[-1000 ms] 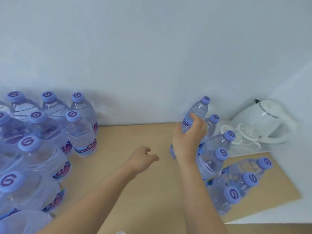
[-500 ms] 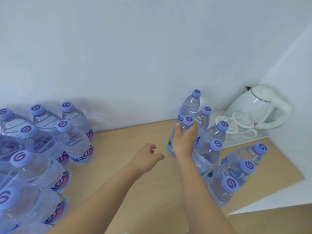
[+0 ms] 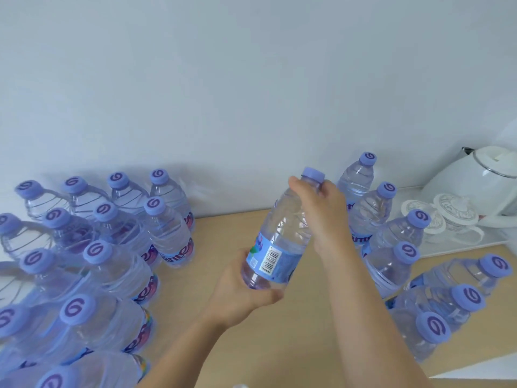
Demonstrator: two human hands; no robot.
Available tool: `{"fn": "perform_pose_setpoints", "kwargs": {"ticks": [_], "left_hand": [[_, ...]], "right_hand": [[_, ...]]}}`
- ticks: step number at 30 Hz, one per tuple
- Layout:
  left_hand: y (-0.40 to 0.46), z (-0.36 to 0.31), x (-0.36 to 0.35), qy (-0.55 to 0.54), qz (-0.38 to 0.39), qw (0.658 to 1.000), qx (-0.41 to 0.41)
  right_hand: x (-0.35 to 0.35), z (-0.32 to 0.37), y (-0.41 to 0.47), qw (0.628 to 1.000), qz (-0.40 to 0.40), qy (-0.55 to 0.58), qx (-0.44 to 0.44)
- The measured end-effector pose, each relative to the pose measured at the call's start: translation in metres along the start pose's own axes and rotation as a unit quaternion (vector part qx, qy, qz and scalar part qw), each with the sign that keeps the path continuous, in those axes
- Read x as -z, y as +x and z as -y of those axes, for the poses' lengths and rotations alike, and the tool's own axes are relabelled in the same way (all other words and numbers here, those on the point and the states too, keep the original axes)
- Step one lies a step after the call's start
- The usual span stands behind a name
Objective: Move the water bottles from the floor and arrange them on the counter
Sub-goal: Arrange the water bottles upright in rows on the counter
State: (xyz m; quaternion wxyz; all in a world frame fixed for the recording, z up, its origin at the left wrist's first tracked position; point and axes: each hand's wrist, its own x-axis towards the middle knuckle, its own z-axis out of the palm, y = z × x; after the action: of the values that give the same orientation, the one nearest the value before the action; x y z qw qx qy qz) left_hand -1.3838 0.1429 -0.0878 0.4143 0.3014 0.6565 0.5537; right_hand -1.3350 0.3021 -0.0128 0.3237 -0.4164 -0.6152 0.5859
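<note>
A clear water bottle with a purple cap and blue label hangs tilted above the wooden counter, held between both hands. My right hand grips its neck and shoulder just under the cap. My left hand cups and grips its base. Several more purple-capped bottles stand grouped on the counter's left side. Another cluster of several bottles stands on the right, just behind my right hand.
A white electric kettle sits at the far right on a white tray with two upturned glass cups. A white wall runs behind the counter. Bare wood lies between the two bottle groups.
My right hand lifted a bottle from the right cluster and swung it left, tilting it. My left hand, earlier open and empty, came under it and now holds its base.
</note>
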Motion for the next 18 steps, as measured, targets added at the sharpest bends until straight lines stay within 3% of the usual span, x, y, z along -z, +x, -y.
{"fn": "perform_pose_setpoints", "kwargs": {"ticks": [1,3,5,7,10,12,15,18], "left_hand": [[-0.008,-0.003,0.005,-0.031,0.052,0.998,-0.002],[-0.024,-0.002,0.016,-0.126,0.126,0.984,0.008],[-0.032,0.002,0.023,-0.239,0.097,0.964,0.068],[-0.035,-0.001,0.028,-0.302,0.106,0.939,0.126],[-0.037,-0.009,0.034,-0.178,0.09,0.978,0.064],[-0.04,-0.007,0.036,-0.125,0.048,0.99,0.04],[-0.044,-0.003,0.038,-0.198,0.054,0.977,0.061],[-0.048,-0.002,0.041,-0.331,0.106,0.935,0.075]], "right_hand": [[-0.003,0.005,-0.001,0.995,0.081,0.035,-0.039],[-0.006,0.01,-0.003,0.946,0.271,0.137,-0.116],[-0.014,0.009,-0.007,0.899,0.361,0.2,-0.147],[-0.028,0.002,-0.011,0.912,0.341,0.188,-0.132],[-0.051,-0.008,-0.014,0.981,0.165,0.041,-0.089],[-0.062,-0.009,-0.018,0.99,0.122,-0.009,-0.068],[-0.063,-0.006,-0.02,0.972,0.222,-0.011,-0.078],[-0.06,-0.004,-0.021,0.91,0.375,0.086,-0.154]]}}
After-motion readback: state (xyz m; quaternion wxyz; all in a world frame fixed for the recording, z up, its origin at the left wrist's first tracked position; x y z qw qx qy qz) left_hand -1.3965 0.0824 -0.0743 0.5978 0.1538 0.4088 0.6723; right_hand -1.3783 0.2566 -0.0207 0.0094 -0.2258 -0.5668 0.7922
